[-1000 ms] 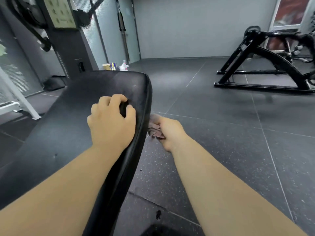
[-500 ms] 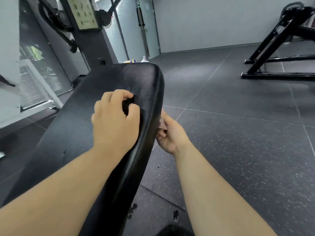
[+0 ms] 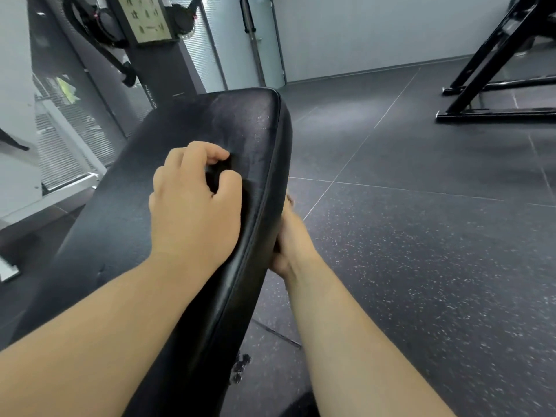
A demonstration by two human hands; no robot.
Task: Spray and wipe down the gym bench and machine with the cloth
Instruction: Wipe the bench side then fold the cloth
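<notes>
A black padded gym bench (image 3: 240, 121) slopes up through the middle of the view. My left hand (image 3: 192, 212) rests on top of the pad with its fingers curled around a small dark object (image 3: 218, 174); I cannot tell what it is. My right hand (image 3: 293, 242) presses against the pad's right side edge and is partly hidden behind it. Only a sliver of the greyish cloth (image 3: 289, 200) pokes out above its fingers. Fine droplets or specks show on the pad near its far right corner.
A grey cable machine (image 3: 156, 64) with an exercise chart stands behind the bench at the back left. A black steel equipment frame (image 3: 487, 70) stands on the speckled rubber floor (image 3: 421, 236) at the far right. A white frame and blinds line the left side.
My right hand has moved in from beside the bench and now presses against the pad's side edge, so most of the cloth is hidden. My view has shifted closer and leftward. The left hand keeps its grip.
</notes>
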